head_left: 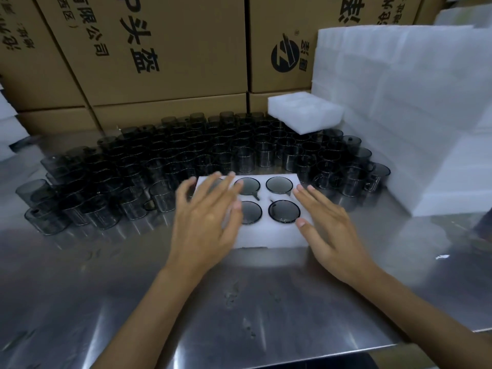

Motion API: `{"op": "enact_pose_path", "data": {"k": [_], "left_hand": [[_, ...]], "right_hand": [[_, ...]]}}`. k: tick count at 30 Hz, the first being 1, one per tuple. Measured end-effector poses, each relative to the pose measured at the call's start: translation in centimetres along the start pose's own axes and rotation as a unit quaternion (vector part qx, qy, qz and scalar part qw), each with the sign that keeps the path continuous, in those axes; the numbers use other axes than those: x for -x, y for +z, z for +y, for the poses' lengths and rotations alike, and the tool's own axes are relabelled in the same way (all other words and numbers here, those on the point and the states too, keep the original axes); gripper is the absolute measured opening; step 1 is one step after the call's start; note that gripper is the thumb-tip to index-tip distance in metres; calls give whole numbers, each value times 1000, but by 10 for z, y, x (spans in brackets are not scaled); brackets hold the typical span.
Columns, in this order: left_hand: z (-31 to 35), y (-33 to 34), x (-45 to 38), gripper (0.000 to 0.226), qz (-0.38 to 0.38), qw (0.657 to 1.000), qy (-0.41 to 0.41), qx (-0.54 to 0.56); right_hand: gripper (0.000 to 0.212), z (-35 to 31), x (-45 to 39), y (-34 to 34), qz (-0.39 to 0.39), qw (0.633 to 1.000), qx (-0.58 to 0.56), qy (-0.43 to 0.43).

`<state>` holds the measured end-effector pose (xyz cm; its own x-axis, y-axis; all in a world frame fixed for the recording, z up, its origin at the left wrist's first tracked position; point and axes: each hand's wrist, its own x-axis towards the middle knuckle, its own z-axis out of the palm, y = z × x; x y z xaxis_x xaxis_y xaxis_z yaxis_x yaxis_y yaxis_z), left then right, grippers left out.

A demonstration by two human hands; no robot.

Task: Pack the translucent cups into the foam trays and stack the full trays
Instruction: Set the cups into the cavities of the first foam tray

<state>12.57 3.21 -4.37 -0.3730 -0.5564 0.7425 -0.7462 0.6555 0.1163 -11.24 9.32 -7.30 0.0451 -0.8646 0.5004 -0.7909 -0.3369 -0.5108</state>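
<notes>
With the white foam tray (269,230) of dark translucent cups (284,211) lying on the steel surface (239,302) between both spread, empty hands, left hand (205,222) and right hand (330,230), an uneven lift could tip it and spill cups.

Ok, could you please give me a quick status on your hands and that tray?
Left hand open over foam tray. Right hand open at its right edge. Four cups visible seated; left pockets hidden. Loose cups crowd behind.

packing workshop | stacked printed cartons (165,49) | steel table (239,302) | foam stacks (404,107)
</notes>
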Motion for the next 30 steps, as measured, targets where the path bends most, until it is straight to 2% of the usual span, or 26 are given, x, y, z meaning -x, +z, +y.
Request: {"op": "enact_pose_path", "data": {"k": [2, 5, 7, 8, 10, 13, 16, 19, 23, 27, 30], "left_hand": [[-14, -4, 0, 39, 9, 986, -124, 112], [-30, -7, -3, 37, -9, 898, -298, 324], [-36, -4, -5, 37, -54, 852, -351, 385], [-37, -3, -5, 40, -82, 843, -353, 398], [-38, 2, -4, 43, -138, 850, -332, 386], [-45, 7, -2, 45, -202, 884, -285, 309], [-48, 8, -4, 48, -238, 903, -262, 242], [-48, 8, -4, 50, -246, 901, -266, 239], [-45, 6, 1, 49, -205, 888, -288, 293], [-39, 5, 4, 50, -127, 889, -289, 333], [-35, 0, -1, 50, -75, 878, -280, 382]], "right_hand": [[50, -2, -2, 2, -17, 996, -60, 66], [46, -15, -12, 6, -11, 946, -245, 212], [32, -22, -23, 10, -17, 905, -330, 266], [29, -25, -28, 12, -18, 892, -355, 280], [29, -26, -35, 14, -13, 876, -379, 299], [35, -26, -37, 16, -11, 870, -384, 310], [36, -24, -37, 14, -21, 869, -384, 311], [38, -26, -38, 11, -30, 865, -388, 316], [44, -27, -38, 9, -21, 853, -418, 312], [43, -24, -45, 4, 45, 792, -493, 358], [50, -21, -51, -2, -5, 769, -515, 379]]}}
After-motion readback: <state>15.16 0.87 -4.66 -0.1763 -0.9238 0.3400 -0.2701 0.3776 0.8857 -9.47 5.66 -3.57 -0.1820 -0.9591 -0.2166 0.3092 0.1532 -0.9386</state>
